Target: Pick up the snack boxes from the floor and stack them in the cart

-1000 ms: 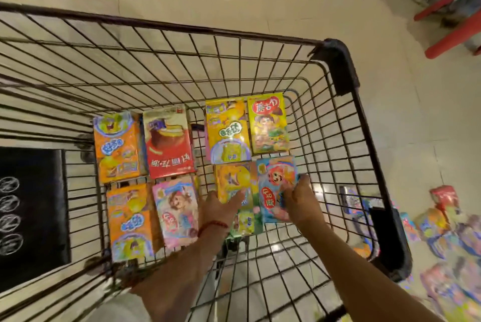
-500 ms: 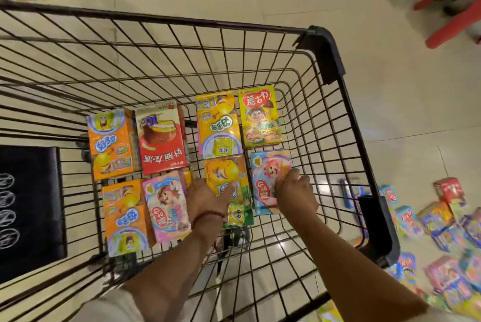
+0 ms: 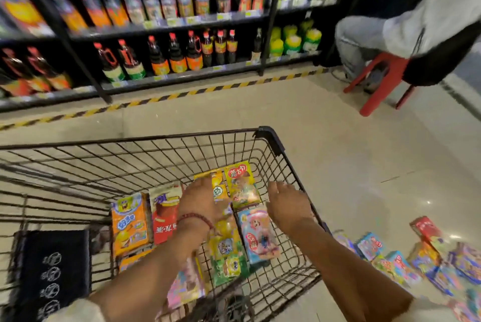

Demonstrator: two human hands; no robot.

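Observation:
Several snack boxes lie flat in rows on the floor of the black wire cart [image 3: 270, 139]: an orange box [image 3: 130, 222], a red one [image 3: 164, 217], a yellow-green one [image 3: 240, 183] and a blue-pink one [image 3: 257, 235]. My left hand [image 3: 199, 198], with a red bead bracelet at the wrist, hovers over the middle boxes with relaxed fingers and holds nothing. My right hand [image 3: 287, 203] hangs empty above the cart's right side, fingers loose. More snack boxes [image 3: 416, 262] lie scattered on the tiled floor to the right of the cart.
A black panel [image 3: 52, 269] sits at the cart's near left. Dark shelves of bottles [image 3: 161, 35] stand behind a yellow-black floor stripe. A person sits on a red stool [image 3: 380, 79] at the upper right.
Both hands have lifted off the yellow and blue-pink boxes and risen above them. My head has tilted up, bringing the shelves and the seated person into view.

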